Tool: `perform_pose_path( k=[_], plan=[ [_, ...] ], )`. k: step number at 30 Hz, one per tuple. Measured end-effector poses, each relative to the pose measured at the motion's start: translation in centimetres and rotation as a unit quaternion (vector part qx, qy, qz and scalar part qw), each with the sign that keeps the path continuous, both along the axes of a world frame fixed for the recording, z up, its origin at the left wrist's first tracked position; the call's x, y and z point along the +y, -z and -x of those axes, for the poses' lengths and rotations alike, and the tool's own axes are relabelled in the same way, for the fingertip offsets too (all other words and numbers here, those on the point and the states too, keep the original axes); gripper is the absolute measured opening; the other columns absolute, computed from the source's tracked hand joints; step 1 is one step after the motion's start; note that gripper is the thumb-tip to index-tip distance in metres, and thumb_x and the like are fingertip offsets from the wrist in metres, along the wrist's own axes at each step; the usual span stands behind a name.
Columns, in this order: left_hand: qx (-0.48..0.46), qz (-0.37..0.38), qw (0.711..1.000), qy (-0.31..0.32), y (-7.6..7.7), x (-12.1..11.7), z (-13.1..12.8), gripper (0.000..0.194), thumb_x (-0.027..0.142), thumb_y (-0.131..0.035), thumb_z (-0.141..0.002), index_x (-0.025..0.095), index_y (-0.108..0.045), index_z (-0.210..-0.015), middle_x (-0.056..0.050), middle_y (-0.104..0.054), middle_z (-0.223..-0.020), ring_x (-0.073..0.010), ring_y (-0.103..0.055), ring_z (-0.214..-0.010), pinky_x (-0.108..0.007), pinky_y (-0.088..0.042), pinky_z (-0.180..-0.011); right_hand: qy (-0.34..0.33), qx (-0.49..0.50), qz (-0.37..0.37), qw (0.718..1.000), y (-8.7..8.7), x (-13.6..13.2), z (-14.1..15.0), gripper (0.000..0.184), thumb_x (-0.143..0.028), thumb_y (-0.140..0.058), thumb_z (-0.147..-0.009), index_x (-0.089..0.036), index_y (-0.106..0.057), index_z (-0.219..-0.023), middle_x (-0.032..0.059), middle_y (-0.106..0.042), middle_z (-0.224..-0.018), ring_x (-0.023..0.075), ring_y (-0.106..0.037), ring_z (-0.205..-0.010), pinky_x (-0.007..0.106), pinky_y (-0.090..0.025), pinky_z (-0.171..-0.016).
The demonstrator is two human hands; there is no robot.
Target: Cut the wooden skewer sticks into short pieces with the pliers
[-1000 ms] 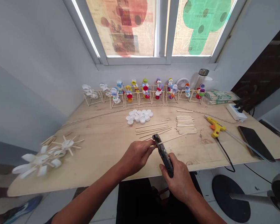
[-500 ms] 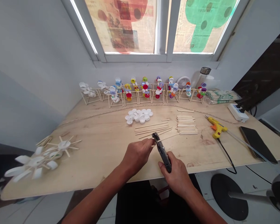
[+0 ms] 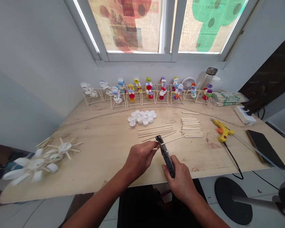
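My left hand (image 3: 140,159) is closed, pinching a thin wooden stick (image 3: 174,139) near its left end. The stick slants up to the right, its far end by a stack of short sticks (image 3: 192,128). In my right hand (image 3: 181,180) are dark grey pliers (image 3: 166,157), held by the handles. Their jaws are at the stick, right beside my left fingertips; whether they are fully closed on it I cannot tell. Just beyond lie longer loose sticks (image 3: 154,130) and a cluster of white bottle caps (image 3: 142,117).
A yellow glue gun (image 3: 224,129), phone (image 3: 263,147) and power strip (image 3: 245,115) lie on the right. Small cap wheels on stick frames (image 3: 147,98) line the back. Spoked wheels (image 3: 36,164) lie at left. A twisted cord (image 3: 97,116) crosses the table.
The view has shifted slightly. My hands, the pliers and the stick keep nearly the same position against each other.
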State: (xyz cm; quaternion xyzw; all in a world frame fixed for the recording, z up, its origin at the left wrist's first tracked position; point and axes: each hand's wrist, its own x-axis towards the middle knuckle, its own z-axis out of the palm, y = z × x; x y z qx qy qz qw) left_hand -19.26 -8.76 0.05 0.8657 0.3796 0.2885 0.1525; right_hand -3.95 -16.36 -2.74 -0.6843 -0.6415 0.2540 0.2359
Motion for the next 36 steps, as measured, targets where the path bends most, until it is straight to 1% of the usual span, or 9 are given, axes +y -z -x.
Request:
perform_pose_path(
  k=[4,7,9,12,16,20,24,30,36],
  plan=[
    [-0.015,0.054,0.998,-0.013,-0.5,-0.1,-0.2,0.021,0.023,-0.039,-0.086,0.017,-0.057,-0.077,-0.001,-0.059,-0.065,-0.0106,-0.053,-0.057,-0.020,-0.038,-0.053,0.001,-0.003,0.004,1.000,0.1,0.0,0.0,0.011,-0.031,-0.044,-0.081,-0.021,-0.043,-0.076,-0.0006,-0.057,-0.057,0.0167,-0.055,-0.054,0.023,-0.029,-0.050],
    [-0.021,0.112,0.993,0.011,-1.0,0.1,-0.1,0.026,0.024,-0.036,-0.088,0.017,-0.054,-0.070,0.001,-0.054,-0.060,-0.0094,-0.048,-0.054,-0.019,-0.036,-0.052,0.003,0.011,0.017,1.000,-0.1,0.0,0.0,0.011,-0.031,-0.045,-0.080,-0.021,-0.044,-0.077,-0.0009,-0.058,-0.059,0.0169,-0.056,-0.056,0.023,-0.031,-0.051],
    [-0.025,0.133,0.991,0.023,-1.3,0.3,-0.1,0.029,0.025,-0.036,-0.088,0.016,-0.052,-0.066,0.002,-0.050,-0.057,-0.0086,-0.044,-0.053,-0.018,-0.035,-0.051,0.004,0.024,0.021,0.999,-0.4,0.0,0.0,0.010,-0.031,-0.046,-0.079,-0.021,-0.045,-0.079,-0.0012,-0.058,-0.060,0.0169,-0.057,-0.057,0.023,-0.031,-0.052],
    [-0.031,0.145,0.989,0.023,-1.4,0.3,-0.1,0.030,0.026,-0.036,-0.088,0.015,-0.054,-0.066,0.002,-0.046,-0.055,-0.0083,-0.041,-0.052,-0.019,-0.035,-0.052,0.001,0.039,0.026,0.999,-0.7,0.0,-0.1,0.010,-0.031,-0.047,-0.079,-0.021,-0.045,-0.079,-0.0018,-0.058,-0.061,0.0165,-0.056,-0.057,0.023,-0.032,-0.052],
    [-0.039,0.152,0.987,0.028,-1.3,0.3,-0.2,0.030,0.026,-0.037,-0.088,0.014,-0.056,-0.068,0.002,-0.047,-0.056,-0.0084,-0.042,-0.053,-0.019,-0.035,-0.053,-0.001,0.040,0.031,0.999,-0.8,-0.1,-0.1,0.010,-0.031,-0.046,-0.079,-0.021,-0.045,-0.079,-0.0017,-0.058,-0.061,0.0163,-0.056,-0.058,0.023,-0.032,-0.053],
    [-0.041,0.150,0.988,0.022,-1.3,0.3,-0.4,0.029,0.027,-0.037,-0.088,0.014,-0.058,-0.071,0.001,-0.049,-0.057,-0.0085,-0.043,-0.053,-0.018,-0.035,-0.053,0.005,0.032,0.024,0.999,-0.7,-0.1,0.0,0.010,-0.031,-0.045,-0.080,-0.021,-0.044,-0.079,-0.0014,-0.057,-0.061,0.0164,-0.056,-0.057,0.023,-0.032,-0.053],
    [-0.038,0.165,0.985,0.025,-1.2,0.4,-0.4,0.029,0.028,-0.038,-0.087,0.015,-0.058,-0.071,0.001,-0.050,-0.057,-0.0087,-0.043,-0.054,-0.019,-0.034,-0.053,0.005,0.020,0.022,1.000,-0.3,0.0,-0.1,0.012,-0.032,-0.044,-0.080,-0.021,-0.041,-0.076,-0.0015,-0.056,-0.059,0.0162,-0.055,-0.056,0.022,-0.031,-0.052],
    [-0.029,0.190,0.981,0.021,-0.9,0.7,-0.4,0.027,0.028,-0.039,-0.087,0.015,-0.054,-0.069,0.002,-0.048,-0.058,-0.0085,-0.042,-0.054,-0.018,-0.033,-0.053,0.005,0.001,0.019,1.000,0.3,0.3,-0.2,0.012,-0.032,-0.044,-0.081,-0.022,-0.040,-0.075,-0.0012,-0.056,-0.058,0.0163,-0.055,-0.055,0.022,-0.030,-0.051],
    [-0.024,0.206,0.977,0.042,-0.8,1.5,-0.5,0.029,0.027,-0.036,-0.088,0.016,-0.046,-0.063,0.003,-0.045,-0.058,-0.0078,-0.041,-0.054,-0.018,-0.031,-0.052,0.005,0.000,0.029,1.000,0.5,0.6,-0.3,0.014,-0.032,-0.043,-0.082,-0.022,-0.039,-0.073,-0.0012,-0.055,-0.058,0.0157,-0.053,-0.054,0.022,-0.029,-0.051]
  ],
)
